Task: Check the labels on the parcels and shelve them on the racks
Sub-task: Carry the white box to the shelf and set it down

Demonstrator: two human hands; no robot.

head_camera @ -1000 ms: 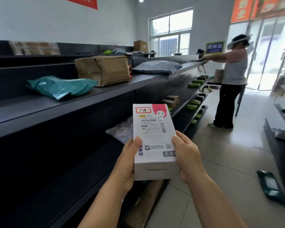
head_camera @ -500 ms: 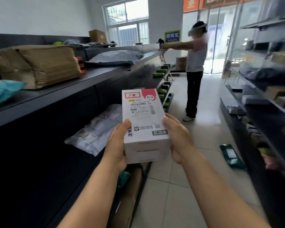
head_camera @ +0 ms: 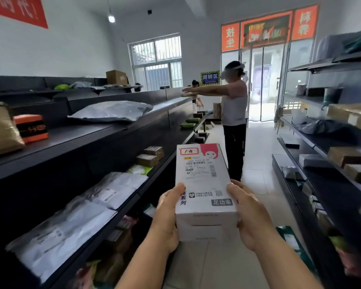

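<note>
View swung right since earlier | left hand [head_camera: 168,217], right hand [head_camera: 249,215] both clasp white parcel [head_camera: 204,192] | label [head_camera: 199,166] text blurred, fingers hidden behind.

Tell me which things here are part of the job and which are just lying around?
Part of the job:
- white box, held by left hand and right hand
- its label
- left rack
- right rack

Just lying around:
- green packet on the floor
- cardboard box by the window
</note>
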